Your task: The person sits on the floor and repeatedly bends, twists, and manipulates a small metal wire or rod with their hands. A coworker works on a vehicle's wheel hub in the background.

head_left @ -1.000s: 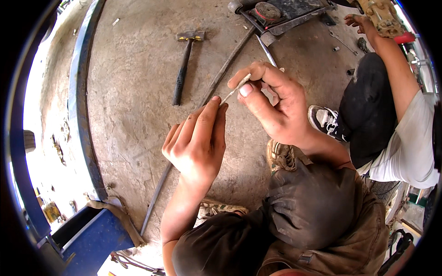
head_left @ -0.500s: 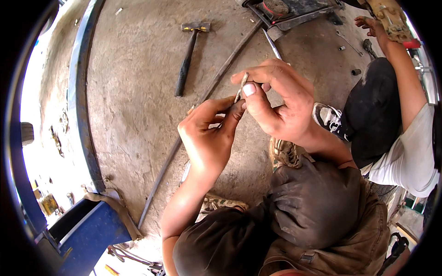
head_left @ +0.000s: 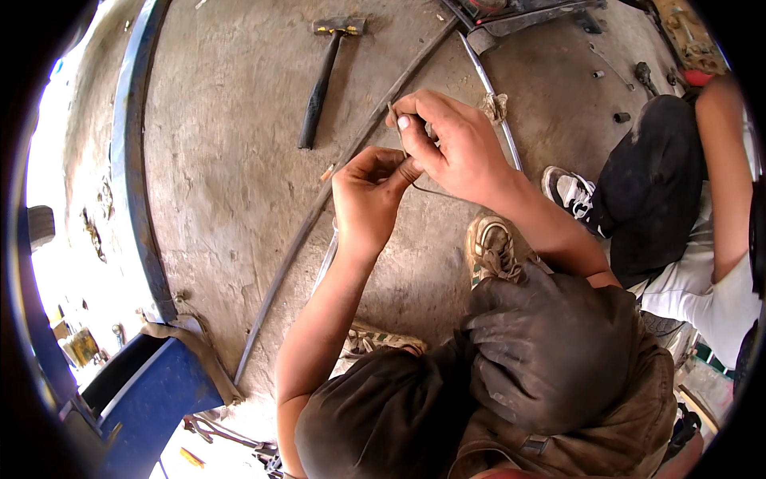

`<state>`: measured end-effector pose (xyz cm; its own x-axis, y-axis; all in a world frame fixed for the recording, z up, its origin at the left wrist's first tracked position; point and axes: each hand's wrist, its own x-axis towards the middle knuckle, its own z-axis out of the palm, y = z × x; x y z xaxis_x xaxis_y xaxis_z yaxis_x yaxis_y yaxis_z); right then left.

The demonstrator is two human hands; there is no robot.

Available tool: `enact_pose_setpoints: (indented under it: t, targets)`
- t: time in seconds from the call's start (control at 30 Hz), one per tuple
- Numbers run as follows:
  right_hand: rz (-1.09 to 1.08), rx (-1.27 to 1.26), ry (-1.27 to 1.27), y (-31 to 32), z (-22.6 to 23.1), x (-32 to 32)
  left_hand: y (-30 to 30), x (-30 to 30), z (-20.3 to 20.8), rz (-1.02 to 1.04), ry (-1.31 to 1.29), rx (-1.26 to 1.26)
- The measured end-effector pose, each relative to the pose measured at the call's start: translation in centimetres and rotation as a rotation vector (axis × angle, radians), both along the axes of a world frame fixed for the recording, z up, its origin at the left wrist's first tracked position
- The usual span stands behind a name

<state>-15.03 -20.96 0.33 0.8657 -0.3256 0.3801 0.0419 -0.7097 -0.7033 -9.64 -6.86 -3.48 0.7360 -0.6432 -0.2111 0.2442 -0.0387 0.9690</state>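
In front of my knees, both hands are raised over the concrete floor with a thin, dark, cord-like strip (head_left: 393, 114) between them. My left hand (head_left: 367, 191) is closed, pinching the strip low down between thumb and fingertips. Just above and to the right, my right hand (head_left: 455, 144) pinches its upper part between thumb and forefinger. A thin dark tail shows below the fingers and runs right, under my right wrist. Dirt covers the strip and fingertips, so its exact kind is unclear.
A hammer (head_left: 322, 88) lies beyond my left hand. Beside it a long metal bar (head_left: 281, 291) crosses the floor. Farther right are a shiny rod (head_left: 481, 73) with a rag (head_left: 495, 108), and a socket (head_left: 621, 117). A co-worker's leg (head_left: 650, 188) is close at right; a blue beam (head_left: 128, 160) stands left.
My hands have shifted slightly up and left in view, and the strip's dark tail now shows under my right wrist. The co-worker's hand has left the picture at upper right.
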Motion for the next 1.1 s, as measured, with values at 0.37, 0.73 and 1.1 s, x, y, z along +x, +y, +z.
enact_pose_setpoints:
  t: [0.37, 0.73, 1.1]
  targets:
    - [0.249, 0.341, 0.040, -1.3, 1.3, -0.3, -0.4, -1.5, 0.6, 0.006, 0.055, -0.304]
    - [0.082, 0.043, -0.047, 0.0, 2.2, -0.3, -0.2, -2.8, 2.0, 0.112, -0.051, -0.124]
    - [0.084, 0.446, -0.006, -0.9, 1.9, -0.8, 0.4, -2.3, 5.8, -0.103, 0.369, -0.292]
